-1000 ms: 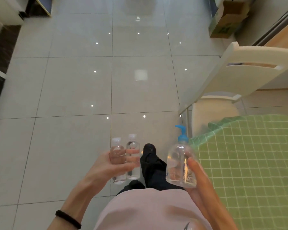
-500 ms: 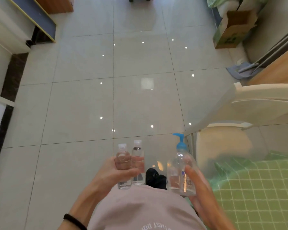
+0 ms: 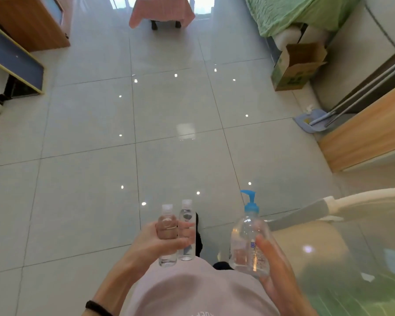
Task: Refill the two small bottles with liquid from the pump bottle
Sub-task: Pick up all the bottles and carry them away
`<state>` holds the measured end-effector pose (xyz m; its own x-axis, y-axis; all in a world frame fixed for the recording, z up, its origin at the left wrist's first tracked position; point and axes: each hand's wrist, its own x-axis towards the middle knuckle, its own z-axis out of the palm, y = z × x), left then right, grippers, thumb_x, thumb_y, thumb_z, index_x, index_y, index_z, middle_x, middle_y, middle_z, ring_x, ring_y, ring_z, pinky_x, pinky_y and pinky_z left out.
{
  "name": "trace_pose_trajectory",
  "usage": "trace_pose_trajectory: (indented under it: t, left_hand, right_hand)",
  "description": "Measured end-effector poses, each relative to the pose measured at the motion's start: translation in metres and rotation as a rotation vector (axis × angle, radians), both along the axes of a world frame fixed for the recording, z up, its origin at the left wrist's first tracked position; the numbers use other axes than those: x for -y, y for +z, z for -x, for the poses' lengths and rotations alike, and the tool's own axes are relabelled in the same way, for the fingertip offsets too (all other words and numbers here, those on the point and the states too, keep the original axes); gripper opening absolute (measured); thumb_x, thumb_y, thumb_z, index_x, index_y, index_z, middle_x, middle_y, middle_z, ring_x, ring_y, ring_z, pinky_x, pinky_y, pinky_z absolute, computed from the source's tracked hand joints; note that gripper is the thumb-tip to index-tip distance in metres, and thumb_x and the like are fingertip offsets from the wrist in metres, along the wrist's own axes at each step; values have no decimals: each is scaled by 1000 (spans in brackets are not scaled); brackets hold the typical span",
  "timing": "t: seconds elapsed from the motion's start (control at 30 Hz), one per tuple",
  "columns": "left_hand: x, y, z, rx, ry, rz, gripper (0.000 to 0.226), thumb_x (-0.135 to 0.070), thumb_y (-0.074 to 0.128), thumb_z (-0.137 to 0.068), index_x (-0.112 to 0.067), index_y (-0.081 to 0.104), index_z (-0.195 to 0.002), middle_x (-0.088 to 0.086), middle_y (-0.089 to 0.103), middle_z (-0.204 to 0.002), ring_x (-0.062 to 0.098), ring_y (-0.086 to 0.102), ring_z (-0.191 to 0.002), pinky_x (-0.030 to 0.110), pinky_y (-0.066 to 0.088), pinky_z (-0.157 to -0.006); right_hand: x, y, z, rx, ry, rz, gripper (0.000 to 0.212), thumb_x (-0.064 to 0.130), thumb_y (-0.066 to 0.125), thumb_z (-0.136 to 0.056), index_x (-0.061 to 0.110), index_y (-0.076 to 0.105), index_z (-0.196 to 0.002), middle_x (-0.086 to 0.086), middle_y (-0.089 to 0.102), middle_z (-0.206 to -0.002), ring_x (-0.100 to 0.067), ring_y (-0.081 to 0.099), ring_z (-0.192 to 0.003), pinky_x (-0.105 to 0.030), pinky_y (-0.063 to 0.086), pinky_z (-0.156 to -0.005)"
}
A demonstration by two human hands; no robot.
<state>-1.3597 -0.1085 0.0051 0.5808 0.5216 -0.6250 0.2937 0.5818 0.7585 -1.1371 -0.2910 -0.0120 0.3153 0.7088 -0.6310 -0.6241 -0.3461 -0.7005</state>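
Holding both small bottles (image 3: 168, 222) side by side and upright in the left hand (image 3: 155, 245), fingers curled round the bodies, thumb across the fronts, caps (image 3: 167, 208) on and clear above the fingers. Gripping the pump bottle (image 3: 244, 236) in the right hand (image 3: 274, 270), fingers wrapped behind, thumb on the label (image 3: 254, 253), blue pump (image 3: 251, 205) above. Possibly some liquid below the left fingers; glare, unsure. No refilling started: uncapping, pumping into each, recapping all to do.
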Motion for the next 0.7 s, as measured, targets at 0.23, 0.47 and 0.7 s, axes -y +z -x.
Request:
trace_pose_trajectory:
  t: [0.23,0.47,0.7]
  left_hand:
    - [-133,14,-123,26,-286,-41,30,-8,83,-70,-29,83,-91,-1,82,-101,12,79,-93,16,56,-73]
    - [-213,8,-262,37,-495,-32,36,-6,84,-74,-12,79,-109,12,80,-112,26,78,-105,25,60,-80]
    - [-258,13,-408,-1,-658,-75,31,-3,78,-75,6,64,-101,17,78,-113,29,75,-106,32,57,-82]
  right_hand:
    - [-86,21,-72,48,-196,42,80,68,89,-62,49,65,-136,7,71,-137,-20,70,-125,-41,63,-89]
    - [-145,24,-154,59,-425,45,58,54,77,-80,44,65,-136,-9,75,-128,-32,74,-115,-43,63,-84]
    - [-188,18,-260,55,-536,7,55,56,76,-79,42,68,-132,-1,78,-119,-22,77,-106,-34,62,-76]
